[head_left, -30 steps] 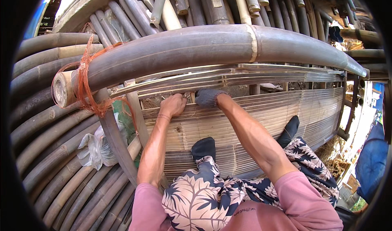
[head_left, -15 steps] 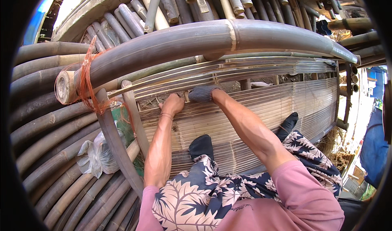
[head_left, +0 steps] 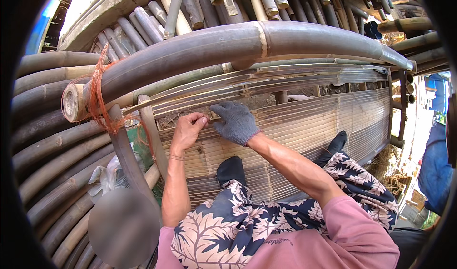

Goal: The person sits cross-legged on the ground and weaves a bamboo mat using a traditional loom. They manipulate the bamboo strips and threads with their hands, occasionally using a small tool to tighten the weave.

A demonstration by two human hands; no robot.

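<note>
A panel of thin bamboo slats [head_left: 323, 121] lies flat under my legs and dark socks. My bare left hand [head_left: 188, 131] pinches the near end of the topmost slat at the panel's upper edge. My right hand [head_left: 235, 121], in a grey knit glove, presses down on the same slat just to the right, fingers bent over it. The two hands nearly touch. A bundle of loose long slats [head_left: 266, 81] runs just above the hands, under a thick grey bamboo pole [head_left: 228, 43].
Orange string [head_left: 97, 97] is tied around the thick pole's cut left end. Stacked bamboo poles [head_left: 43, 145] fill the left side and the top. A white plastic bag [head_left: 102, 176] lies at lower left. A person in blue [head_left: 435, 159] stands at the right edge.
Both hands have stayed together at the panel's upper edge, shifting slightly along the slat. The view has tilted a little.
</note>
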